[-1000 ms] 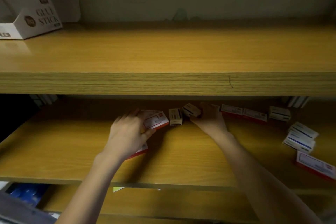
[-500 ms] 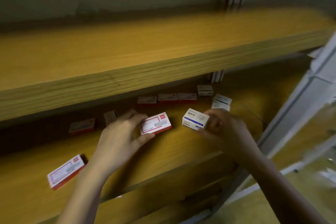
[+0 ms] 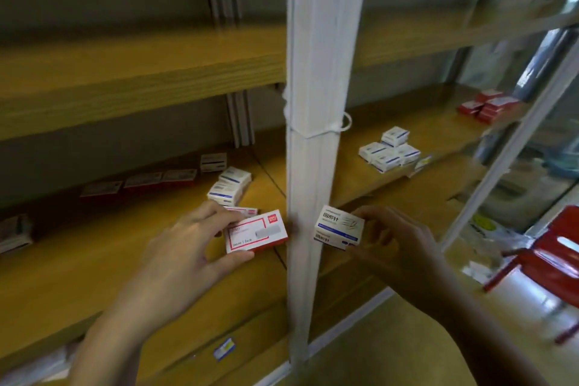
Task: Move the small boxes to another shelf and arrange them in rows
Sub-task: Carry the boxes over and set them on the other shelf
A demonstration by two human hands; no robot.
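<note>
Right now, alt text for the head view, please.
The left hand grips a red-and-white box and the right hand pinches a blue-and-white box, either side of a white post. Loose boxes lie on the left shelf; a blue-and-white group and a red group sit on the right shelf.

A white upright post [image 3: 316, 166] stands directly between the left hand [image 3: 185, 247], gripping a red-bordered box [image 3: 255, 235], and the right hand [image 3: 394, 244], pinching a blue-striped box [image 3: 340, 227], and it divides two shelf bays. Right of the post, the right shelf [image 3: 360, 183] shows bare wood along its front, while a cluster of white boxes [image 3: 388, 150] and some red boxes [image 3: 488, 105] sit farther back. An upper shelf board [image 3: 141, 91] caps the left bay overhead.
</note>
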